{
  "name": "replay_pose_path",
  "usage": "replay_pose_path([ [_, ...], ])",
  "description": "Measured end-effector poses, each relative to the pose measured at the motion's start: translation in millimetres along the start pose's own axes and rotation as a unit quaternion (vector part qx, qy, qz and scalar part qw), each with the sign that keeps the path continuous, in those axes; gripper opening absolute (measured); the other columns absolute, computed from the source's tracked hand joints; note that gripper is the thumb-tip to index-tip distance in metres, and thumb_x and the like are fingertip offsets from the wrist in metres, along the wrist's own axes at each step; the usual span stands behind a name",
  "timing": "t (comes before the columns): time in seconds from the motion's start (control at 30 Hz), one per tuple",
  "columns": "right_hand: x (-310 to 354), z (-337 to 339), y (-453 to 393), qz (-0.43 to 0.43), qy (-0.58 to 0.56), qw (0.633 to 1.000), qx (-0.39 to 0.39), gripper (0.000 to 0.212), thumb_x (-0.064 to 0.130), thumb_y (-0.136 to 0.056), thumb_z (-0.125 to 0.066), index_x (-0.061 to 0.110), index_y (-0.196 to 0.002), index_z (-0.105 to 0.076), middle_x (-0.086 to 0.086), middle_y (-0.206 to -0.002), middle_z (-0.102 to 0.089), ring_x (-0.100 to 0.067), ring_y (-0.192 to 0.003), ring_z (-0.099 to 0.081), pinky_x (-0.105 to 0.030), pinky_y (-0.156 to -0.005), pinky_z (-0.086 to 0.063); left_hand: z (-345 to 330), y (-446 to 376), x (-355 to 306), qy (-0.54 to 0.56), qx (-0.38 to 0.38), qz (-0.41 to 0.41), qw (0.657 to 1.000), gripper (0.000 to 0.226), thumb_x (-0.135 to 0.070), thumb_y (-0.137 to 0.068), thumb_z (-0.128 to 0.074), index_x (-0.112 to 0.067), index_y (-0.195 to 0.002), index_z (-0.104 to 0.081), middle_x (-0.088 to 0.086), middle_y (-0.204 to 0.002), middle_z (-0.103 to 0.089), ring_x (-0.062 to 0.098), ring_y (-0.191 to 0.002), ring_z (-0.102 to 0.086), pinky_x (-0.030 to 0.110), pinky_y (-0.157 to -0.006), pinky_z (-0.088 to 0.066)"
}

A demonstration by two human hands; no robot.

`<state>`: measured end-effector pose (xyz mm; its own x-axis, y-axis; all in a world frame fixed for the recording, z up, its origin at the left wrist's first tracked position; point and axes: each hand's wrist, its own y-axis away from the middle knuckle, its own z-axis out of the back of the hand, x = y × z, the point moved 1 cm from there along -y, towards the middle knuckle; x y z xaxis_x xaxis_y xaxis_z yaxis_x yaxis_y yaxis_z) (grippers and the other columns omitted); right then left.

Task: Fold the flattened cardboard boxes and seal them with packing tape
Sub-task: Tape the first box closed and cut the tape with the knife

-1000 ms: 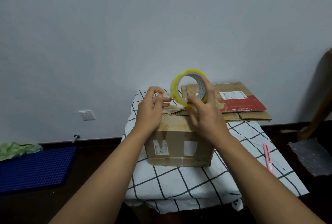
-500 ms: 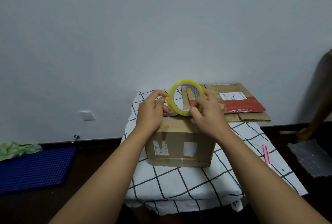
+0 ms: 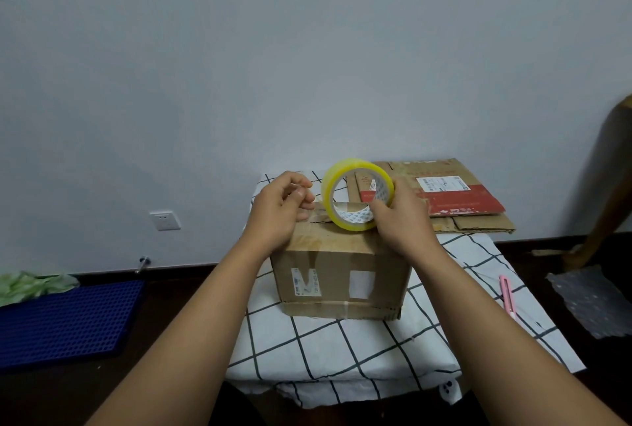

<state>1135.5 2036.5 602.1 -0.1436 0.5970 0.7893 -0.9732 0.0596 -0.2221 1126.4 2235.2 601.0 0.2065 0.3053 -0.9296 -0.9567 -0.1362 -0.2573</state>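
A folded brown cardboard box (image 3: 342, 275) with white labels stands on a table under a white checked cloth (image 3: 342, 350). My right hand (image 3: 400, 217) grips a yellow roll of clear packing tape (image 3: 355, 198), held upright so it touches the box's top at the far edge. My left hand (image 3: 280, 210) pinches the tape's loose end just left of the roll, over the box's far left corner. Flattened cardboard boxes (image 3: 455, 200), one with a red panel and a white label, lie stacked at the table's back right.
A pink utility knife (image 3: 508, 295) lies on the cloth at the right edge. A blue perforated mat (image 3: 65, 319) and green cloth (image 3: 30, 283) are on the dark floor to the left. Bubble wrap (image 3: 595, 299) and a wooden chair leg (image 3: 602, 200) are at right.
The roll came down from above the box and now touches its top. My left hand stayed beside it, still pinching the tape end.
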Motion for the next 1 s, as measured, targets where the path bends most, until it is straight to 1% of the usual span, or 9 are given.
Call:
replay_pose_path([
  [0.13,-2,-4,0,0.021,0.007,1.000,-0.018,0.029,0.018,-0.097,-0.050,0.011,-0.125,-0.052,-0.009,-0.114,-0.058,-0.027,-0.105,-0.053,-0.032,-0.077,-0.035,9,3,0,0.012,0.045,0.037,0.998,0.022,-0.002,-0.100,-0.047,-0.017,-0.094,-0.062,0.004,-0.099,-0.066,0.014,-0.085,-0.069,0.035,-0.080,-0.059],
  [0.27,-3,-6,-2,0.027,0.019,0.999,-0.025,0.019,0.019,-0.098,-0.047,0.009,-0.113,-0.054,-0.009,-0.109,-0.056,-0.027,-0.102,-0.051,-0.033,-0.076,-0.034,19,4,-4,0.053,0.062,0.097,0.992,0.023,-0.001,-0.096,-0.045,-0.009,-0.097,-0.067,0.010,-0.103,-0.070,0.022,-0.089,-0.072,0.035,-0.083,-0.059],
  [0.4,4,-4,0,0.042,0.027,0.999,-0.021,0.018,0.019,-0.097,-0.050,0.008,-0.112,-0.050,-0.010,-0.099,-0.059,-0.029,-0.091,-0.052,-0.037,-0.071,-0.035,15,1,-4,0.057,0.024,0.132,0.989,0.017,-0.018,-0.096,-0.061,-0.004,-0.089,-0.068,0.013,-0.090,-0.072,0.021,-0.079,-0.073,0.033,-0.078,-0.060],
  [0.5,7,-2,5,0.064,0.026,0.998,0.002,0.029,0.019,-0.093,-0.058,0.009,-0.118,-0.047,-0.008,-0.097,-0.059,-0.026,-0.087,-0.051,-0.035,-0.070,-0.036,10,-3,0,0.059,0.014,0.155,0.986,0.004,-0.007,-0.092,-0.065,-0.007,-0.090,-0.061,0.014,-0.087,-0.067,0.022,-0.079,-0.072,0.031,-0.076,-0.060],
  [0.6,9,0,5,0.080,0.040,0.995,0.046,0.035,0.014,-0.090,-0.061,0.010,-0.118,-0.040,-0.012,-0.095,-0.059,-0.030,-0.088,-0.054,-0.036,-0.067,-0.038,8,-6,0,0.052,0.003,0.167,0.985,0.012,-0.001,-0.093,-0.060,-0.013,-0.096,-0.057,0.010,-0.085,-0.057,0.026,-0.084,-0.068,0.031,-0.071,-0.060],
  [0.67,10,2,4,0.086,0.048,0.993,0.058,0.034,0.010,-0.090,-0.058,0.011,-0.116,-0.036,-0.014,-0.092,-0.058,-0.035,-0.088,-0.056,-0.038,-0.066,-0.037,12,-9,-3,0.042,-0.011,0.163,0.986,0.016,0.003,-0.095,-0.054,-0.012,-0.100,-0.057,0.008,-0.084,-0.051,0.024,-0.078,-0.067,0.033,-0.070,-0.060],
  [0.8,6,7,-5,0.084,0.027,0.996,0.009,0.035,0.009,-0.090,-0.055,0.015,-0.122,-0.041,-0.009,-0.102,-0.058,-0.035,-0.096,-0.056,-0.036,-0.070,-0.035,40,-19,-4,0.051,-0.070,0.165,0.982,0.023,0.007,-0.096,-0.044,-0.005,-0.112,-0.056,0.014,-0.094,-0.055,0.019,-0.072,-0.069,0.026,-0.061,-0.060],
  [0.93,5,1,-8,0.087,0.021,0.996,-0.011,0.041,0.010,-0.087,-0.058,0.017,-0.126,-0.048,-0.009,-0.116,-0.060,-0.032,-0.104,-0.055,-0.034,-0.076,-0.038,49,-18,3,0.001,-0.079,0.173,0.982,0.022,0.002,-0.097,-0.043,-0.008,-0.112,-0.056,0.014,-0.102,-0.059,0.015,-0.071,-0.070,0.025,-0.059,-0.058],
  [1.0,4,-4,-6,0.082,0.041,0.996,-0.010,0.041,0.012,-0.087,-0.061,0.015,-0.126,-0.050,-0.009,-0.115,-0.059,-0.031,-0.105,-0.054,-0.033,-0.074,-0.034,45,-12,11,0.014,-0.081,0.191,0.978,0.022,0.000,-0.097,-0.043,-0.009,-0.112,-0.055,0.016,-0.108,-0.058,0.018,-0.074,-0.070,0.027,-0.059,-0.057],
])
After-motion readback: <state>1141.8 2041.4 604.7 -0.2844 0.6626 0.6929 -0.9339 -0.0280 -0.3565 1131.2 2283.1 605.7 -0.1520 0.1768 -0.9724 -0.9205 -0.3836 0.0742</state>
